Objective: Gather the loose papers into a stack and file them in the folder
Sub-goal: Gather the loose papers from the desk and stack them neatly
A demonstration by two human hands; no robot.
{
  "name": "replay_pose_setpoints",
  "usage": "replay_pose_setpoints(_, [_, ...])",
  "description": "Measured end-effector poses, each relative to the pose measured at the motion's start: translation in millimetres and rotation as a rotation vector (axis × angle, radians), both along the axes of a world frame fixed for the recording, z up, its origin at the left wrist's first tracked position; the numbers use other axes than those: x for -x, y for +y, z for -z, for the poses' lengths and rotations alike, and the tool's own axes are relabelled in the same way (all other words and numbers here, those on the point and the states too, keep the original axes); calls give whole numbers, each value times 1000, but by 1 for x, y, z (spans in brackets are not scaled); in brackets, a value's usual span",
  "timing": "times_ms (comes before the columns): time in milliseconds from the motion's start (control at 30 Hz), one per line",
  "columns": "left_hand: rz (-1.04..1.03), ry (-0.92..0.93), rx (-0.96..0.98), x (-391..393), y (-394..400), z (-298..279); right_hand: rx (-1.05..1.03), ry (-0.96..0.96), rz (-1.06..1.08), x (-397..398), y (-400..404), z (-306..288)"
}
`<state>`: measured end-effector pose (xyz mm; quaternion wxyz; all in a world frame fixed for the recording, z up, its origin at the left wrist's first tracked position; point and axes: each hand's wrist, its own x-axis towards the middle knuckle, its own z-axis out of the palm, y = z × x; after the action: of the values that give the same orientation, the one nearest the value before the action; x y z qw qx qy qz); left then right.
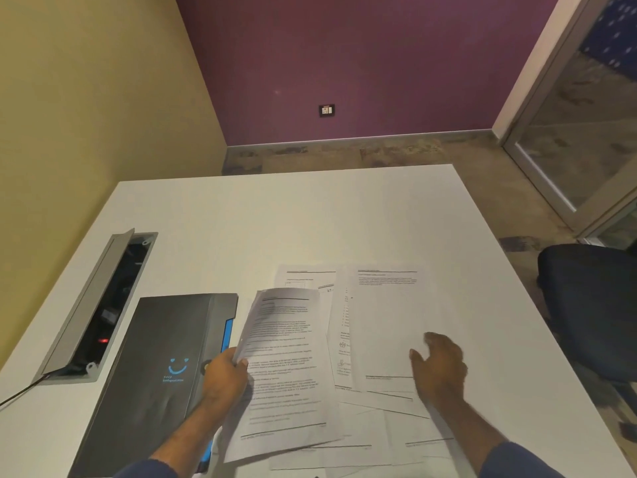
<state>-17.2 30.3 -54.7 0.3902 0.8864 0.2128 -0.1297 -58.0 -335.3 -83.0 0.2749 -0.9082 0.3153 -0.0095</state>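
Observation:
Several printed white papers (382, 326) lie spread and overlapping on the white table (275, 219), right of a closed dark grey folder (162, 360) with a blue smiley mark. My left hand (224, 377) pinches the left edge of a few gathered sheets (286, 367), held slightly raised and curling over the spread. My right hand (439, 365) rests flat with fingers apart on a mostly blank sheet at the right of the spread, holding nothing.
An open grey cable hatch (100, 305) is set into the table at the left, with a cable running off its near end. A dark chair seat (593, 305) stands at the table's right edge. Walls are beyond the far edge.

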Motion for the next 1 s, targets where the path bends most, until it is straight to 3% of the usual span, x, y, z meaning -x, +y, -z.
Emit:
replay_pose_setpoints(100, [9,7,-5,2,0,2,44,276,167,-11,-4,-11])
replay_pose_setpoints(267, [31,3,-4,3,-3,5,-24,413,275,-19,13,-13])
replay_pose_setpoints(433, [75,63,-35,2,1,12,-238,307,269,-23,14,-12])
replay_pose_setpoints(600, [98,98,-55,3,1,21,-198,304,226,-23,22,-19])
replay_pose_setpoints(1000, [79,125,14,7,-3,17,-383,353,288,-22,32,-23])
